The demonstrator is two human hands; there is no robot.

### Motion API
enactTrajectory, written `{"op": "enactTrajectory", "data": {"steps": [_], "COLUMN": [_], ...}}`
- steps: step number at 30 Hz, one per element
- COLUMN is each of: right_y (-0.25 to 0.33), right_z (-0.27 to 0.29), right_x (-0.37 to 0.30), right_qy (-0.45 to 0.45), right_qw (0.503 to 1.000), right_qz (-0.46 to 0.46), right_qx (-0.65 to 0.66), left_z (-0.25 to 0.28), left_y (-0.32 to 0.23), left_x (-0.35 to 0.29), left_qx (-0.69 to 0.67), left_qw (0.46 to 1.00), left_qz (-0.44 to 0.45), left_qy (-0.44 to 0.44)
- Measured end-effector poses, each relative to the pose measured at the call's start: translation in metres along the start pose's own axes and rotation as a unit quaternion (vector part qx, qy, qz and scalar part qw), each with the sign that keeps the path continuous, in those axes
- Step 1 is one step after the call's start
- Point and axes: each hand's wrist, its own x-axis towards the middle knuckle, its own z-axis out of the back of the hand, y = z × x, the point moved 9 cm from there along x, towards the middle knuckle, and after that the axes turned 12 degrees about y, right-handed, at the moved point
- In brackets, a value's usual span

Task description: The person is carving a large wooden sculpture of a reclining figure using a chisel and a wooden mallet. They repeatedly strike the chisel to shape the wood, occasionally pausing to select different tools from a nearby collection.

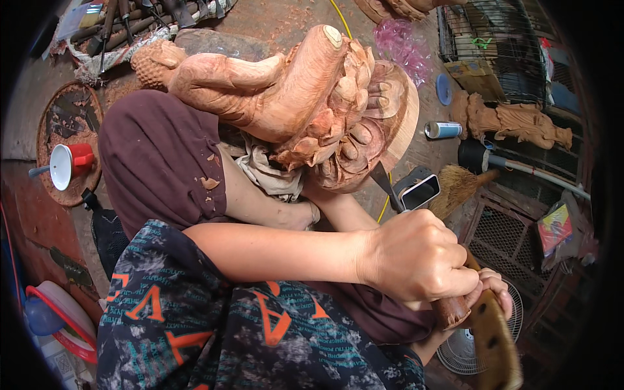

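A large reddish carved wooden sculpture [305, 97] rests against my raised knee in dark brown shorts [156, 149]. My left hand [416, 260] reaches across my body, fist closed around a chisel [389, 188]. The chisel's metal blade points up at the lower edge of the carving, and its wooden handle end shows under the fist. Just below and to the right, my right hand [495, 289] grips a brown wooden mallet [495, 344], close to the chisel handle. Wood chips cling to the shorts.
A red and white cup [68, 166] sits on a round mat at left, with tools [123, 26] piled above it. At right are a spray can [443, 130], a smaller carved figure [513, 123], a wire cage [494, 45], a broom [458, 185] and a fan [465, 348].
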Motion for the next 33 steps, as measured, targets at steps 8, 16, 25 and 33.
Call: {"op": "enactTrajectory", "data": {"steps": [8, 16, 25, 33], "right_y": [0.002, 0.007, 0.002, -0.003], "right_z": [0.0, 0.0, -0.007, -0.027], "right_x": [-0.003, 0.002, 0.005, 0.004], "right_qy": [0.038, -0.037, 0.057, 0.141], "right_qw": [0.995, 0.996, 0.99, 0.986], "right_qz": [0.005, -0.051, -0.092, -0.002], "right_qx": [-0.097, -0.067, -0.086, -0.09], "left_z": [-0.005, -0.014, -0.016, -0.031], "left_y": [0.005, 0.011, 0.014, -0.01], "left_x": [0.002, 0.003, 0.001, -0.018], "left_qx": [-0.009, 0.024, 0.017, 0.118], "left_qw": [1.0, 0.998, 0.998, 0.992], "left_qz": [0.014, 0.028, 0.022, 0.016], "left_qy": [0.008, 0.051, 0.064, 0.03]}}
